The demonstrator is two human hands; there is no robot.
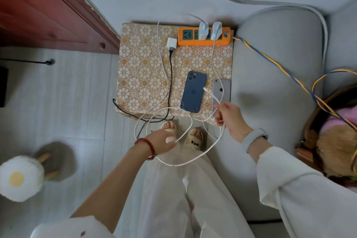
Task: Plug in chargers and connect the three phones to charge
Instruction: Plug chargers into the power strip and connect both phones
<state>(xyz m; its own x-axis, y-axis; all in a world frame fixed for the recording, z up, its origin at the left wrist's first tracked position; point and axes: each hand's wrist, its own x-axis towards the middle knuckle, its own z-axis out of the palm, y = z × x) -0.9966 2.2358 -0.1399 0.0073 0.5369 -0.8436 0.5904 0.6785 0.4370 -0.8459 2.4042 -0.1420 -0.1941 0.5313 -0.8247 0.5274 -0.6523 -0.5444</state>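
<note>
An orange power strip [222, 41] lies at the far right of a floral-patterned box [143, 75], with two white chargers [203, 30] plugged in. A third white charger [172, 43] with a black cable [171, 75] lies loose beside the strip. A dark blue phone [194, 92] and a silver phone [222, 88] lie face down near the box's front right. My right hand [230, 119] pinches a white cable [216, 98] near its plug end, which hovers over the blue phone. My left hand [161, 142] holds a loop of white cable [183, 163] below the box's front edge.
A grey sofa [274, 75] stands right of the box, with a blue-and-yellow cord [270, 58] running off the strip. A red wooden cabinet [48, 9] is at upper left. A fluffy egg-patterned stool [20, 177] sits on the floor at left.
</note>
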